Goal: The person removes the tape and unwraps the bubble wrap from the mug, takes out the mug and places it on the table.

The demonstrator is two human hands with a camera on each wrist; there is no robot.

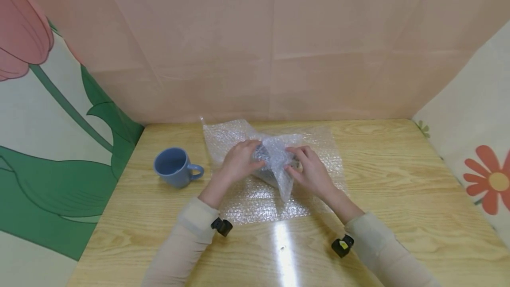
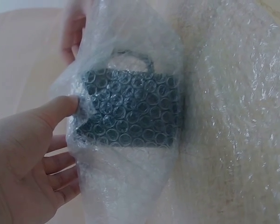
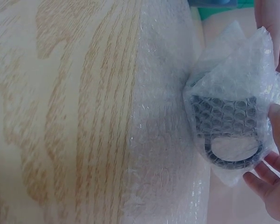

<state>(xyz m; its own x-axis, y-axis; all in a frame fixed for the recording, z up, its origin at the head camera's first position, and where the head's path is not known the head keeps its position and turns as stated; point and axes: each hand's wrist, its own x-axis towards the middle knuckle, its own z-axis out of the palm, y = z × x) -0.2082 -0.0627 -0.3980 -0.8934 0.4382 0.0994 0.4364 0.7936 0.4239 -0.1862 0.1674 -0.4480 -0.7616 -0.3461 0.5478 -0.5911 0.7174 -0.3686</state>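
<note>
Left hand [image 1: 239, 160]: pinching bubble wrap [image 1: 280, 154]
Right hand [image 1: 312, 171]: likewise
Wrapped mug [image 2: 126, 112]: we fear slippage through loose folds, near surface's [image 1: 382, 180] back edge

No text, brand, number or sign can be read in any of the three views. The one mark resembling a label is a small yellow patch [image 1: 343, 245] on the black wrist camera [image 1: 339, 252] by the right sleeve [image 1: 370, 238], well to the right of the blue mug [image 1: 173, 167] and nearer the viewer; it is too small to make out.
</note>
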